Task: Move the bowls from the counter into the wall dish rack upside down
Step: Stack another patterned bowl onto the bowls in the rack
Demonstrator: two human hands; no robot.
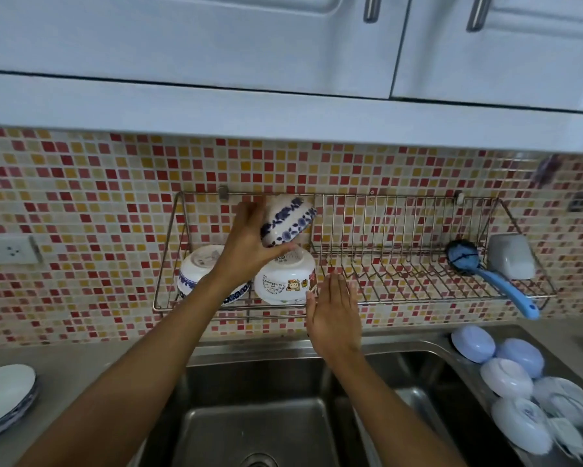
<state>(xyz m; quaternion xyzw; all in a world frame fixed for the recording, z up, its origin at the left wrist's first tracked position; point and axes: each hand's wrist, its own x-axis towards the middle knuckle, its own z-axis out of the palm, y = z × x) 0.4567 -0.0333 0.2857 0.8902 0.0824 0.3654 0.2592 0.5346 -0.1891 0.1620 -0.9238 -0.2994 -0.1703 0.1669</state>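
Gripping a blue-floral bowl, tilted, my left hand hovers over two upturned bowls in the wall dish rack. My right hand is flat, fingers spread, holding nothing.

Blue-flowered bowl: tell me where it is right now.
Head view: the blue-flowered bowl is tilted in the left hand, at the left end of the wall rack, above the cartoon-printed bowl.

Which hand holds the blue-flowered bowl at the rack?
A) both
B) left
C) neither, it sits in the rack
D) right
B: the left hand grips the tilted blue-flowered bowl above the two bowls already in the rack, while the right hand is open and flat, below it, beside the cartoon bowl.
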